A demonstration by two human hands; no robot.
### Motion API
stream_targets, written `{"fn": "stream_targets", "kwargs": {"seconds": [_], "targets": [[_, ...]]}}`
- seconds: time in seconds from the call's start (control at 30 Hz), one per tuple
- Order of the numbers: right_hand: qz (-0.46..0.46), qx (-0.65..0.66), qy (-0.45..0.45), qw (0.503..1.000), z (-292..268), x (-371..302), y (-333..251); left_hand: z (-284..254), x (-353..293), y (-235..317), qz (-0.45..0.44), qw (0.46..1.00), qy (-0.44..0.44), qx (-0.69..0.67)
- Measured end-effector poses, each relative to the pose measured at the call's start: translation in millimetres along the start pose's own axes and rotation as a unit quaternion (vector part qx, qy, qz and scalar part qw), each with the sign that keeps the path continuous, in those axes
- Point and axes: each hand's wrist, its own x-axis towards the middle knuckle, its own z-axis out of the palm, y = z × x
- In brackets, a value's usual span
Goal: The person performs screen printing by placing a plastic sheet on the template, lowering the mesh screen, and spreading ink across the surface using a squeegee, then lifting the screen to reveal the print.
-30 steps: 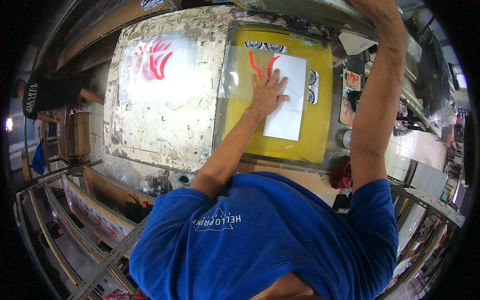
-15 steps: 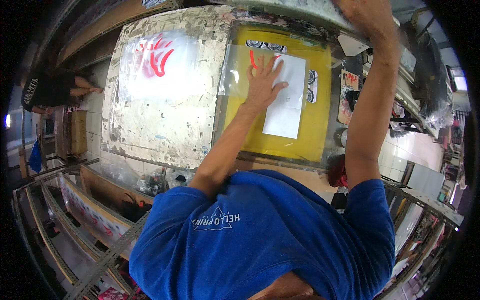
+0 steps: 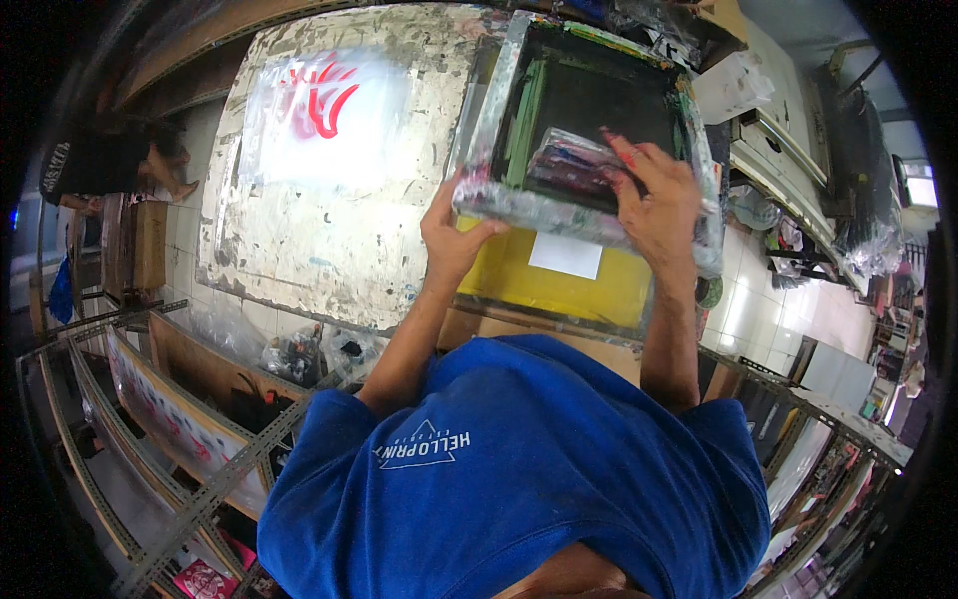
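A screen printing frame [image 3: 589, 222], its grey rim smeared with ink, lies over the upper part of the yellow board [image 3: 519, 262]. At the frame's near left corner my left hand [image 3: 451, 238] is closed, thumb on the near side and fingers round the edge. Inside the frame, my right hand [image 3: 657, 200], red ink on its fingers, grips the right end of an ink-stained squeegee [image 3: 571, 158]; it is slightly blurred. The dark mesh [image 3: 609, 95] spreads beyond the squeegee. The near end of a white sheet [image 3: 565, 256] shows on the board below the frame.
Left of the board, a clear film with red printed strokes [image 3: 324, 105] lies on a paint-worn tabletop [image 3: 299, 270]. Another person [image 3: 100, 170] sits at the far left. Metal racks [image 3: 215, 509] stand at the lower left, and a machine [image 3: 783, 150] at the right.
The frame has come down over the yellow board and white sheet. My left hand has left the sheet for the frame's corner. My right hand has come down from the upper right to the squeegee.
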Motion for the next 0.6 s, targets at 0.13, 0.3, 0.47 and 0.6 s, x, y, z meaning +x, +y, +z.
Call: {"fn": "stream_targets", "kwargs": {"seconds": [0.13,0.3,0.47,0.6], "targets": [[0.066,0.053,-0.138,0.987,53,-38,34,-20,-26,-51,0.099,0.972,-0.003,0.211],[0.051,-0.096,-0.243,0.964,91,-70,40,-25,-32,-62,0.149,0.909,-0.006,0.39],[0.011,-0.101,-0.122,0.987,121,-30,88,-27,-34,-59,0.13,0.904,-0.016,0.407],[-0.016,-0.137,-0.059,0.989,139,30,140,-29,-37,-61,0.12,0.908,-0.02,0.401]]}}
